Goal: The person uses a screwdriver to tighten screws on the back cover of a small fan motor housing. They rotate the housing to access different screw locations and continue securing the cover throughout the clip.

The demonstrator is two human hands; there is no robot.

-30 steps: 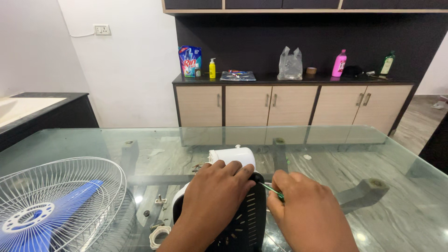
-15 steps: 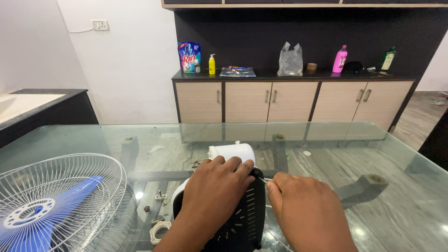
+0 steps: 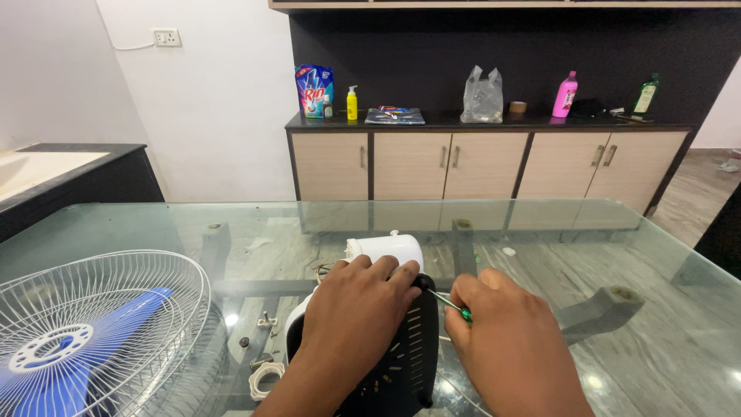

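Near the front edge of the glass table (image 3: 602, 255), the left hand (image 3: 356, 313) presses flat, fingers spread, on the black vented cover (image 3: 401, 363) of a white fan motor housing (image 3: 384, 251). Just beside it, the right hand (image 3: 505, 340) is closed around a green-handled screwdriver (image 3: 451, 305), its tip at the cover's edge. One white wire fan guard (image 3: 93, 332) with blue blades lies to the left; a white ring (image 3: 265, 378) and a few small screws (image 3: 266, 320) lie between guard and housing.
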